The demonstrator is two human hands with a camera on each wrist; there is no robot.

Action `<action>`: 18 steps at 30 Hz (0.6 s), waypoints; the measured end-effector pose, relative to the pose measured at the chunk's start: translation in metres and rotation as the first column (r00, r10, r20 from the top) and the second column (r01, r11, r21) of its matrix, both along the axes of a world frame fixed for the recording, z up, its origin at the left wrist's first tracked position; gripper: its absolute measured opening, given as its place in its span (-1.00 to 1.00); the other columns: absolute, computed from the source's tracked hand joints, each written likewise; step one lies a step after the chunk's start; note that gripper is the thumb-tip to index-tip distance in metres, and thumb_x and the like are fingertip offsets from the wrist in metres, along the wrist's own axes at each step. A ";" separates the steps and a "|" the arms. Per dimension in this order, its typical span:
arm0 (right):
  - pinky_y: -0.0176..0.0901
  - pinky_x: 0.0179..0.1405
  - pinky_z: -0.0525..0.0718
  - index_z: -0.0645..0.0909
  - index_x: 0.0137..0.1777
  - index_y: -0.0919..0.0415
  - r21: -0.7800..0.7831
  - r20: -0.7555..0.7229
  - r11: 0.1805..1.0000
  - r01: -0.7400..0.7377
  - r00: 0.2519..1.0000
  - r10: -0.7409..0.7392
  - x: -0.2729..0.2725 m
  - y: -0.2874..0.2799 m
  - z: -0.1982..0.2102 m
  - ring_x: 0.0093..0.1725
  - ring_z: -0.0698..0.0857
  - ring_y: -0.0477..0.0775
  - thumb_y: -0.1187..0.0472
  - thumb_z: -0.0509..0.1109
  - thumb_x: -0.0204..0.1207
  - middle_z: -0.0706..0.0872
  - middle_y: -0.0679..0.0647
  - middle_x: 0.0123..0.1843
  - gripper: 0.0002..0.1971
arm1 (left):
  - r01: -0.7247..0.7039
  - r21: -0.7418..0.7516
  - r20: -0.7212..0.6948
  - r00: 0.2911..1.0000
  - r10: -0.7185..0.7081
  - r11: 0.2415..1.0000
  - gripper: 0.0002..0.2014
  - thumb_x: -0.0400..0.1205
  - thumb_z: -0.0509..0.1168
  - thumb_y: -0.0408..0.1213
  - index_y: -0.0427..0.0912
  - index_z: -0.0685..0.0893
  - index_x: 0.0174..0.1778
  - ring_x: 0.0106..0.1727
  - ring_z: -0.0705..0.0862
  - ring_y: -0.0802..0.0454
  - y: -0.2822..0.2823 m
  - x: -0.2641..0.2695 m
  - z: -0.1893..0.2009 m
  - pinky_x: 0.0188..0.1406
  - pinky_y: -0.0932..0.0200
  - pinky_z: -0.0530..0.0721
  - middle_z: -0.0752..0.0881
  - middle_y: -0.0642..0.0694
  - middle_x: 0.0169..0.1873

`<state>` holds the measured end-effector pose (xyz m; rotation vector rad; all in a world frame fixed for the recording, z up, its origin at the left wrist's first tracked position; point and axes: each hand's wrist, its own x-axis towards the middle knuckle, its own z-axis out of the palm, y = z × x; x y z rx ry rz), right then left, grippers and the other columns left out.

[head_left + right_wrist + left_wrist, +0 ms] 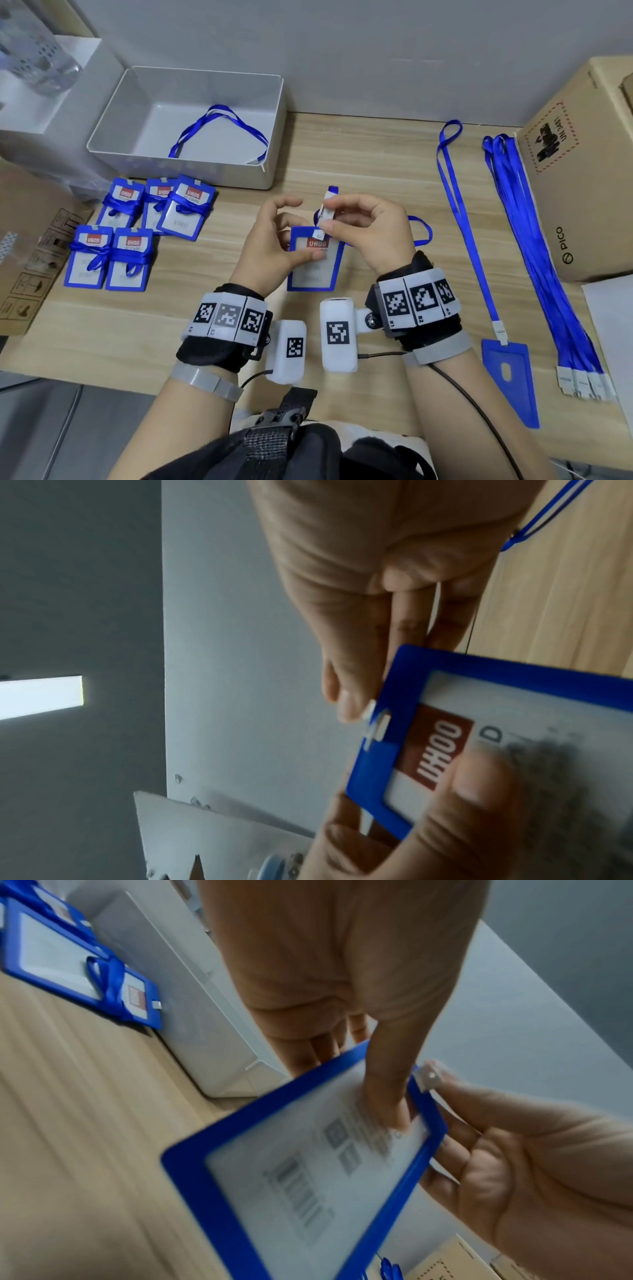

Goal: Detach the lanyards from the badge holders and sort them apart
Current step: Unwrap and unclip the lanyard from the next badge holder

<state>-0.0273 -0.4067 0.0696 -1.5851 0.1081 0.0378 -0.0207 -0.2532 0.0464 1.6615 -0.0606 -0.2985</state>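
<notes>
At the centre of the head view the left hand (270, 240) pinches a blue-framed badge holder (313, 270), thumb pressed on its clear front just below a red label reading "UHOO", other fingers behind it. The right hand (373, 233) pinches the white plastic clip (327, 212) of the lanyard at the holder's top edge between thumb and forefinger, the remaining fingers curled. The clip's strap passes through the slot in the holder's top edge in the right wrist view, so the two are still joined. The blue lanyard (423, 233) loops out behind the right hand onto the wooden table (376, 154).

At left of the frame lie five wrapped badge holders (137, 233), each bound in its own blue lanyard and showing the same red "UHOO" label, with "ID CARD" faintly legible on one. Above them, upper left of centre, a grey tray (274, 102) holds one loose blue lanyard (219, 133). At right, a lanyard with an empty blue holder (510, 373) lies stretched down the table, and just right of it a bundle of loose lanyards (534, 257) with white clips at the lower end. At far right stands a cardboard box (582, 171) printed "PICO" and "UN 3481". The back of the held card shows a barcode in the left wrist view, too blurred to read
</notes>
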 end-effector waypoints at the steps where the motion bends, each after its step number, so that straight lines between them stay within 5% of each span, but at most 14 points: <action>1: -0.41 -0.24 0.68 0.69 -0.25 0.04 0.032 0.001 0.999 0.038 0.999 -0.038 0.001 -0.002 -0.001 -0.32 0.71 -0.25 0.46 0.51 0.30 0.75 -0.14 -0.27 -0.74 | -0.018 -0.004 -0.028 0.999 0.018 1.000 -0.35 0.24 0.51 -0.66 0.06 0.44 0.03 -0.33 0.68 0.19 -0.002 0.001 -0.001 -0.25 0.30 0.69 0.64 -0.10 -0.30; 5: -0.44 -0.28 0.64 0.71 -0.31 0.08 0.078 -0.024 0.983 0.163 0.987 -0.162 0.003 -0.011 -0.006 -0.33 0.71 -0.26 0.46 0.52 0.29 0.76 -0.20 -0.41 -0.77 | 0.010 0.019 -0.051 0.999 -0.009 1.000 -0.43 0.22 0.50 -0.69 0.01 0.47 -0.12 -0.23 0.68 -0.17 -0.013 0.005 0.002 -0.16 -0.01 0.64 0.68 -0.17 -0.42; 7: -0.44 -0.27 0.64 0.71 -0.32 0.07 0.086 -0.027 0.978 0.192 0.981 -0.190 0.003 -0.014 -0.007 -0.33 0.72 -0.25 0.46 0.52 0.28 0.76 -0.20 -0.42 -0.77 | 0.021 0.033 -0.035 0.999 -0.020 0.999 -0.46 0.22 0.50 -0.70 -0.02 0.48 -0.16 -0.20 0.67 -0.23 -0.017 0.007 0.006 -0.18 0.00 0.63 0.66 -0.23 -0.40; 13: -0.46 -0.28 0.63 0.69 -0.31 0.08 0.101 -0.019 0.974 0.201 0.980 -0.200 0.003 -0.014 -0.003 -0.35 0.70 -0.28 0.45 0.51 0.29 0.75 -0.16 -0.34 -0.78 | 0.049 0.076 -0.002 0.999 -0.049 0.996 -0.46 0.18 0.52 -0.68 -0.02 0.50 -0.19 -0.43 0.64 0.13 -0.014 0.012 0.010 -0.36 0.28 0.61 0.67 0.00 -0.54; 18: -0.44 -0.25 0.64 0.69 -0.30 0.06 0.063 -0.008 0.977 0.202 0.979 -0.202 0.002 -0.004 0.000 -0.35 0.69 -0.29 0.42 0.53 0.29 0.74 -0.10 -0.29 -0.79 | 0.084 0.079 0.029 0.996 -0.086 0.993 -0.45 0.19 0.52 -0.69 -0.03 0.48 -0.17 -0.44 0.67 0.16 -0.004 0.016 0.013 -0.39 0.27 0.63 0.71 0.04 -0.57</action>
